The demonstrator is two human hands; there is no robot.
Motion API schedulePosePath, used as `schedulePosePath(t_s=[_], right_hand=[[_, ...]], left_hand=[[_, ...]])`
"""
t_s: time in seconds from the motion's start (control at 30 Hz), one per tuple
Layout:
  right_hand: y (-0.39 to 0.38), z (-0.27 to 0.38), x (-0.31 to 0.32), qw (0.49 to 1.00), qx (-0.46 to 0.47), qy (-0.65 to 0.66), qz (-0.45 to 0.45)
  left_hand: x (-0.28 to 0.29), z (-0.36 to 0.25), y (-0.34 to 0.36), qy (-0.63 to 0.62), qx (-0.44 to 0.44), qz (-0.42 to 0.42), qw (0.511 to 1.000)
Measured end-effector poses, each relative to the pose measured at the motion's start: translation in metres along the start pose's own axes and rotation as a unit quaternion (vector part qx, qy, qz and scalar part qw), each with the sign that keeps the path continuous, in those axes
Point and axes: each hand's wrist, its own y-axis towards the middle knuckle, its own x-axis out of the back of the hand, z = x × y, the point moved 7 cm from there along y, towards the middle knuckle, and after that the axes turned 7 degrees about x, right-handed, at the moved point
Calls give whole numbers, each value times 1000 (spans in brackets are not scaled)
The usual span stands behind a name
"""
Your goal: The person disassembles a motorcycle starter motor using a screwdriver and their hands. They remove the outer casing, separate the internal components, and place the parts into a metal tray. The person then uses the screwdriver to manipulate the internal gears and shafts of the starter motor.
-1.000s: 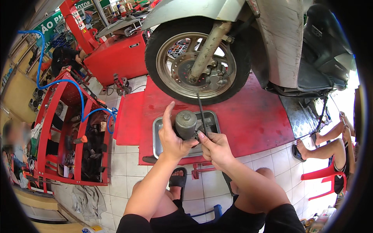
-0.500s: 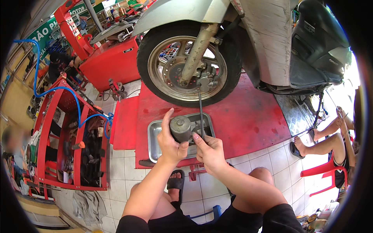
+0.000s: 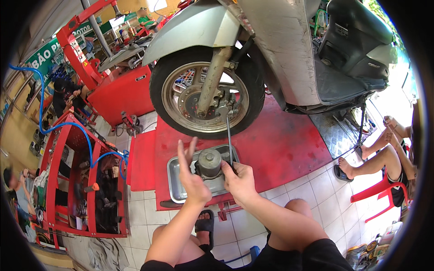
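Observation:
My right hand is closed around the lower end of a long thin metal rod. The rod's upper end reaches the brake caliper on the front wheel; its exact kind does not show. My left hand is open, fingers stretched upward, beside a grey metal cylinder with a small knob on top. The cylinder appears over the metal tray, close to my right fingertips. Whether it stands in the tray or is held there, I cannot tell.
The silver scooter stands on a red lift platform. A red tool cart with a blue hose is on the left. At right, a person sits on a red plastic chair; other people are at left.
My left hand has opened away from the metal cylinder, which it was cupping before. My right hand keeps its hold on the rod. The whole view has shifted slightly.

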Motion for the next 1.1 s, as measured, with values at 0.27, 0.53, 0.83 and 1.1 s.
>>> schedulePosePath(t_s=[0.27, 0.53, 0.83, 1.1], right_hand=[[7, 55, 12, 992, 68, -79, 66], [-5, 76, -2, 939, 253, -188, 138], [-6, 79, -10, 828, 417, -320, 197], [-4, 77, -15, 798, 472, -353, 129]], left_hand=[[-31, 49, -57, -406, 603, 212, 653], [-37, 48, -57, -423, 631, 219, 612], [-33, 59, -57, -417, 643, 165, 620], [-29, 85, -46, -467, 594, 116, 645]])
